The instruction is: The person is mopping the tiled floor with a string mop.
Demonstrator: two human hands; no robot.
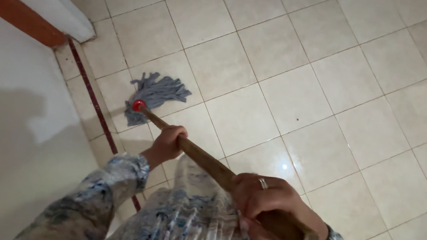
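Observation:
I hold a mop by its brown wooden handle (208, 164), which slants from lower right up to the left. My left hand (167, 142) grips the shaft partway down. My right hand (267, 203), with a ring on one finger, grips it near the top end. A red collar (138, 105) joins the handle to the grey string mop head (156, 94), which lies spread on the beige tiled floor (303, 93) close to the wall. Both sleeves are blue and white patterned fabric.
A white wall (1, 126) fills the left side, with a dark red skirting line (91, 97) along its foot. An orange-brown band (10, 8) and white ledge run across the upper left. Glossy tiles stretch to the right and far side.

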